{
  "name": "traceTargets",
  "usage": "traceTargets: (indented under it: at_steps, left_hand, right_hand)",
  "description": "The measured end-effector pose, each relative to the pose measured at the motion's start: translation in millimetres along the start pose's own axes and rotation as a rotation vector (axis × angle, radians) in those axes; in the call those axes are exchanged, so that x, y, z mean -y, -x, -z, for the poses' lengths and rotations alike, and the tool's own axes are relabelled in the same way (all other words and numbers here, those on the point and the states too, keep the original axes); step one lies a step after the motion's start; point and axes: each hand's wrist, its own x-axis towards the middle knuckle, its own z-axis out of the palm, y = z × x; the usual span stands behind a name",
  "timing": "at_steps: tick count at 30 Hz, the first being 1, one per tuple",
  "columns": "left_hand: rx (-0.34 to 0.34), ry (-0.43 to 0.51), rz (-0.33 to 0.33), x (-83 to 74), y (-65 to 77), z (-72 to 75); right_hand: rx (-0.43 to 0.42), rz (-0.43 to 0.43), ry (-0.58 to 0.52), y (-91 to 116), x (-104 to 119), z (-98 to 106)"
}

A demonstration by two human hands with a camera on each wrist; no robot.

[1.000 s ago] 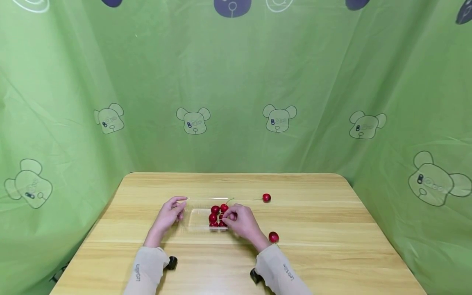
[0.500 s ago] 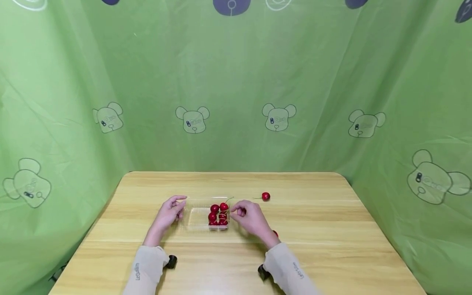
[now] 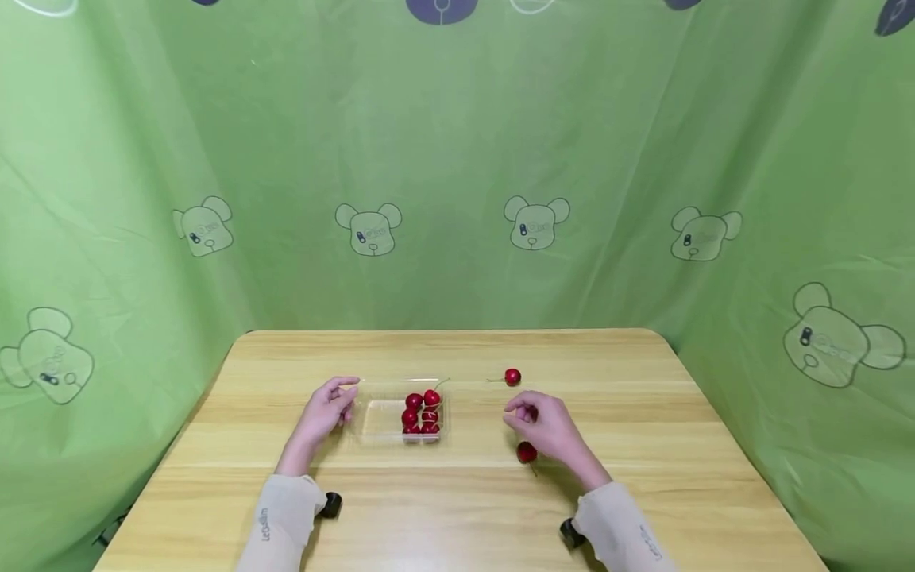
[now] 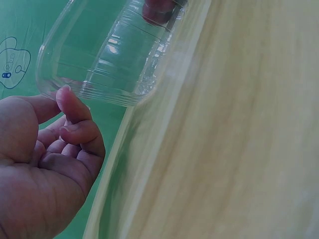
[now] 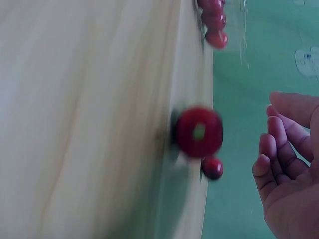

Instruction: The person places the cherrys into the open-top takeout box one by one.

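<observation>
A clear plastic box [image 3: 382,438] lies on the table, with several red cherries [image 3: 414,402] filling its right half. My left hand [image 3: 326,409] is at the box's left end; thumb and fingertip pinch its far corner, as the left wrist view shows. My right hand [image 3: 546,425] hovers right of the box with loosely bent fingers and nothing between them. Just below it in the head view lies a loose cherry [image 3: 526,453], large and blurred in the right wrist view. Farther back is another cherry [image 3: 512,377], its stem pointing left.
The pale wooden table [image 3: 429,516] has rounded far corners. Behind it and along both sides hangs a green curtain [image 3: 443,143] with bear-head prints. Each sleeve cuff has a black wrist camera [image 3: 331,505].
The right hand has let go over the cherries in the box and moved right, to above the nearer loose cherry. The left hand stays at the box.
</observation>
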Motion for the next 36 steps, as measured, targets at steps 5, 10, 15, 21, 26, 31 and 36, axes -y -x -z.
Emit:
traceTargets:
  at_steps: [5, 10, 15, 21, 26, 31, 36]
  left_hand:
    - [-0.01, 0.003, -0.006, 0.9, 0.3, 2.0]
    - [-0.016, 0.002, 0.003, 2.3, -0.1, 2.4]
    - [-0.015, 0.006, -0.001, 0.2, -0.5, 2.4]
    - [0.0, -0.001, -0.003, -1.6, -1.3, 2.9]
    - [0.002, -0.007, -0.008, -2.0, -0.8, 2.8]
    - [-0.004, -0.007, -0.006, -1.0, -0.8, 2.1]
    - [0.001, 0.002, 0.001, -0.7, -1.9, -0.3]
  right_hand:
    - [0.027, 0.0, 0.006, 10.4, -16.8, 15.6]
    - [0.111, -0.031, 0.012, 23.1, -26.2, 27.0]
    - [0.223, -0.058, -0.027, 30.4, -30.4, 31.8]
    - [0.294, -0.034, -0.002, 32.5, -34.1, 24.6]
    - [0.28, -0.055, 0.024, 32.3, -37.5, 20.6]
    - [0.259, -0.042, 0.067, 33.5, -35.1, 19.9]
    - [0.244, -0.02, 0.126, 32.9, -34.0, 22.0]
